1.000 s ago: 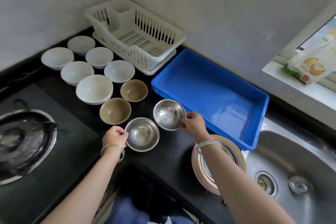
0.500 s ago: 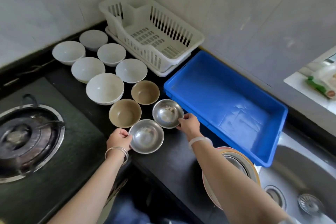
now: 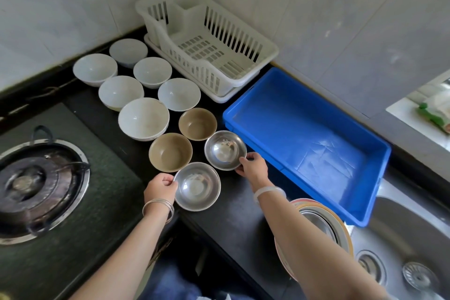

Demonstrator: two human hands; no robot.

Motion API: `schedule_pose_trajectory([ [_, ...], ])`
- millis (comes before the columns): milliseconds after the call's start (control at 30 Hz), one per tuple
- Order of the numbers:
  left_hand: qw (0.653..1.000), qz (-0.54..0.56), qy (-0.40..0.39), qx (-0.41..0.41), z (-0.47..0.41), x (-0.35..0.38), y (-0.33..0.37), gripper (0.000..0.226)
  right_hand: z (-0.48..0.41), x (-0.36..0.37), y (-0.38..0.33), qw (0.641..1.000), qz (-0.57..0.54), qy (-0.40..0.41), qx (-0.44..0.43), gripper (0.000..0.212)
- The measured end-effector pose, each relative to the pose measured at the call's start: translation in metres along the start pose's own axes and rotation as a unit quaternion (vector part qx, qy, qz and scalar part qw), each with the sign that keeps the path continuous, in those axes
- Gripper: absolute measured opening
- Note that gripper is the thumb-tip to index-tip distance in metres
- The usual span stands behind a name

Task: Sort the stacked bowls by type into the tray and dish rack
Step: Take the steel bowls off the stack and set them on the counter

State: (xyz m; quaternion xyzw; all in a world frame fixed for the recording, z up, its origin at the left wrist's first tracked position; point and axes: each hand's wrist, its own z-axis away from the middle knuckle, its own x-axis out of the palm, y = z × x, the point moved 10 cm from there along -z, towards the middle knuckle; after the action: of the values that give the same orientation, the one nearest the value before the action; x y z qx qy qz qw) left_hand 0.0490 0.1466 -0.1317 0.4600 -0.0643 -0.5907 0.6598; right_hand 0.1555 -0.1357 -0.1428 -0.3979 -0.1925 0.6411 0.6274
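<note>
A gas burner (image 3: 36, 185) sits at far left on a black tabletop (image 3: 233, 217). Six white bowls (image 3: 143, 118) and two tan bowls (image 3: 170, 152) stand in rows beside it. The left hand (image 3: 160, 189) pinches the rim of the near steel bowl (image 3: 197, 186); the right hand (image 3: 252, 168) grips the far steel bowl (image 3: 225, 150). Behind stand an empty white dish rack (image 3: 207, 41) and, further right, an empty blue tray (image 3: 306, 139). No writing is legible.
</note>
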Motion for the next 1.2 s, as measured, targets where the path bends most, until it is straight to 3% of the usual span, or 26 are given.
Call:
schedule_pose_trajectory([
  [67, 1.0, -0.003, 0.0, 0.006, 0.001, 0.0, 0.001, 0.007, 0.0, 0.0, 0.001, 1.0, 0.007, -0.01, 0.005, 0.006],
  [200, 1.0, -0.008, 0.005, 0.014, 0.006, 0.0, 0.004, 0.006, 0.003, 0.002, 0.005, 0.999, 0.013, -0.038, 0.016, 0.022],
  [367, 0.998, -0.043, 0.02, 0.031, 0.018, -0.004, 0.011, 0.025, 0.017, -0.009, 0.003, 0.999, 0.012, -0.051, 0.004, 0.029],
  [600, 0.986, -0.093, 0.037, 0.133, 0.055, 0.003, 0.046, 0.033, 0.06, -0.076, -0.02, 0.994, 0.025, 0.001, -0.108, 0.018],
  [767, 0.979, -0.07, -0.065, 0.181, 0.098, 0.07, 0.07, 0.022, 0.094, -0.175, -0.002, 0.971, 0.114, 0.145, -0.154, 0.013],
  [933, 0.937, -0.149, -0.193, 0.248, 0.154, 0.16, 0.074, 0.024, 0.126, -0.256, 0.051, 0.928, 0.221, 0.274, -0.121, 0.021],
  [1067, 0.912, -0.197, -0.242, 0.267, 0.186, 0.205, 0.07, 0.029, 0.135, -0.265, 0.089, 0.928, 0.26, 0.255, -0.077, 0.042],
  [1200, 0.887, -0.256, -0.252, 0.29, 0.2, 0.223, 0.068, 0.032, 0.133, -0.251, 0.099, 0.932, 0.268, 0.231, -0.075, 0.048],
])
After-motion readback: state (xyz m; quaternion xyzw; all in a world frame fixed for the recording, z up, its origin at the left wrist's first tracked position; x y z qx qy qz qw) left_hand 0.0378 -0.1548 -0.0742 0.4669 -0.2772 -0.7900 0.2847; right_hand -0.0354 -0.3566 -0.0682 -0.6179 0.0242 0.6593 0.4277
